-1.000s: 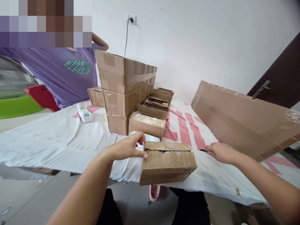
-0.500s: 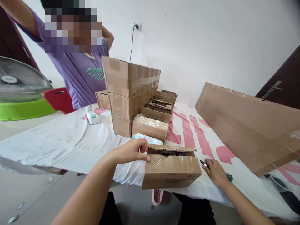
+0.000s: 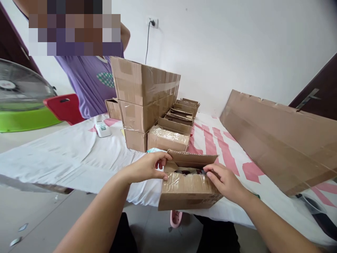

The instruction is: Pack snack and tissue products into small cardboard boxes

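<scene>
A small taped cardboard box stands at the table's front edge, its rear flap tilted up and dark contents partly showing in the gap. My left hand grips the box's left end, fingertips at the raised flap and thumb on the front panel. Over the right end, my right hand has its fingers bent at the opening, thumb on the taped front panel. A green tip of the knife handle shows behind my right forearm; the rest of the knife is hidden.
Stacked sealed boxes and a row of open boxes stand behind. A large cardboard sheet leans at right, near a clear plastic container. Across the table are a white device and a person in a purple shirt.
My right hand has left the knife on the table and moved left onto the box. The rear flap has risen, and the opening shows more.
</scene>
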`<state>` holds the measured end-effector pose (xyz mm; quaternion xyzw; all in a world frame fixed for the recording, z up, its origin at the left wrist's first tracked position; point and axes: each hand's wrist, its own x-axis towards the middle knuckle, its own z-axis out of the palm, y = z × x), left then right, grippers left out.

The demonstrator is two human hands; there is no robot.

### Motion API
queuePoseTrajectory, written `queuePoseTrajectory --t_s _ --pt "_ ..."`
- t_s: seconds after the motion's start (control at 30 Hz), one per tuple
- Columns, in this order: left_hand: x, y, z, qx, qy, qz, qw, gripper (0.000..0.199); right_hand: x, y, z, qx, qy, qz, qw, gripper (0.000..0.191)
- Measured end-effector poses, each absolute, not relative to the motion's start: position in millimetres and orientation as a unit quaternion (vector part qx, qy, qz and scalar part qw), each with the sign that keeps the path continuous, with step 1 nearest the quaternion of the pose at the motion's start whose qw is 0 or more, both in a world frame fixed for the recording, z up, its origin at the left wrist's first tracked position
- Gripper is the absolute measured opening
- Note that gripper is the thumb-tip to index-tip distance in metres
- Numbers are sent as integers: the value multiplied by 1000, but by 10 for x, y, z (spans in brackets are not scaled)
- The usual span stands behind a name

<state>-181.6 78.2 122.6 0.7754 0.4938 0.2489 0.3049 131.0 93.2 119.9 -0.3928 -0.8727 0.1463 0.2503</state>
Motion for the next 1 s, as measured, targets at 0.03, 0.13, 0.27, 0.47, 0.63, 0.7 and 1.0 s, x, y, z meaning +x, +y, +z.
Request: queuePoseTrajectory --t_s 0.03,0.13,0.27,0.47,0.63,0.7,1.0 --pt "-1816 780 1222 779 494 245 298 50 1242 941 1232 -395 -879 143 228 21" --pt "-1820 772 1215 788 494 237 281 45 1132 1017 1268 -392 -890 143 182 15" --pt "-1825 762 1216 794 488 234 278 44 1109 1079 1271 -381 -896 160 163 11" --pt "-1812 756 1234 799 488 229 265 43 1156 1071 1278 -324 -920 150 161 16" --pt "-1815 769 1216 808 481 220 260 41 1237 1049 1289 -290 -929 160 164 15" --pt "-1817 774 1202 809 479 219 261 40 1275 1043 1280 -280 -932 165 161 15" --pt "-1810 773 1198 809 475 209 278 29 1703 1052 1047 -325 -881 177 296 18"
